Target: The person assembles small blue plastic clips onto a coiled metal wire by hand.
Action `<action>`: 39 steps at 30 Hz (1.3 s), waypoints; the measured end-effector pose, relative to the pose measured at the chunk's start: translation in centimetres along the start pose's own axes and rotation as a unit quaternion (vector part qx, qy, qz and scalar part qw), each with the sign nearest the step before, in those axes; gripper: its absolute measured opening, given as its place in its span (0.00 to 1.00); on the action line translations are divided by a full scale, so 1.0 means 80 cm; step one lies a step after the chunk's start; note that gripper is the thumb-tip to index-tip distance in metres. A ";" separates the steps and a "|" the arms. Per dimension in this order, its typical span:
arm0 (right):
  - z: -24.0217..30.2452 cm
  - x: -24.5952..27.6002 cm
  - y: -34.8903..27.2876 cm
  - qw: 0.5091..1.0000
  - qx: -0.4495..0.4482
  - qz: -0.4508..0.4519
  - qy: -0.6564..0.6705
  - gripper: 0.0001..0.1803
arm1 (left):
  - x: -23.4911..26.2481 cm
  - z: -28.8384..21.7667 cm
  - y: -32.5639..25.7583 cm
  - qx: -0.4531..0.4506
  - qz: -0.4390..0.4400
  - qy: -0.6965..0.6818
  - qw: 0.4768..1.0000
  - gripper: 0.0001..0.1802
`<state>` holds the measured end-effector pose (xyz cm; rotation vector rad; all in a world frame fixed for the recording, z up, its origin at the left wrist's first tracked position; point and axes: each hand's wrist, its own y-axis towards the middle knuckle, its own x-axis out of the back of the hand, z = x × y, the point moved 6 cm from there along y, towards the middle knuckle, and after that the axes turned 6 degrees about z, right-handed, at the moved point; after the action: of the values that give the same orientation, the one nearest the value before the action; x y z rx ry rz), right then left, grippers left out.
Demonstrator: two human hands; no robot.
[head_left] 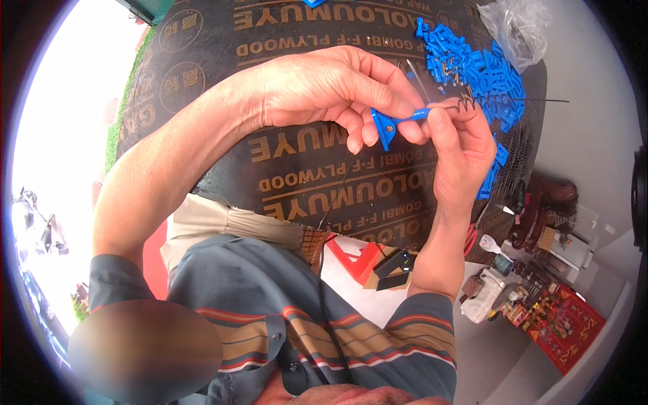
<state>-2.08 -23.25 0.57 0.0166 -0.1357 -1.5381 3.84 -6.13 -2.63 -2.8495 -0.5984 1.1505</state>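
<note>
The left hand (pixel 331 88) pinched a blue plastic clip (pixel 395 123) above the dark plywood board (pixel 297 169). The right hand (pixel 459 145) gripped a coiled wire spring (pixel 462 104) at the clip's tip, near a pile of blue clips (pixel 489 71).

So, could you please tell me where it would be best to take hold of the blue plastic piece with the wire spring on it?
Probably by the flat flared end of the blue plastic piece, coming from below, where it sticks out free under the left hand. The narrow stem is already pinched, and the right hand works the wire spring there.
</note>
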 end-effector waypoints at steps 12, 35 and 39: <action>-0.002 0.002 0.001 1.000 -0.011 -0.003 -0.015 0.08 | 0.005 0.001 0.001 -0.004 -0.006 0.005 1.000 0.11; 0.001 -0.004 0.000 1.000 0.014 -0.002 -0.019 0.06 | 0.004 0.002 0.000 -0.003 -0.017 0.023 1.000 0.13; 0.002 -0.004 0.000 0.999 0.004 0.010 -0.041 0.07 | 0.005 0.003 0.000 -0.004 -0.019 0.024 1.000 0.13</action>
<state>-2.10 -22.90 0.71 -0.0413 -0.2053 -1.5196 3.99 -6.03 -3.06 -2.8511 -0.6539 1.0720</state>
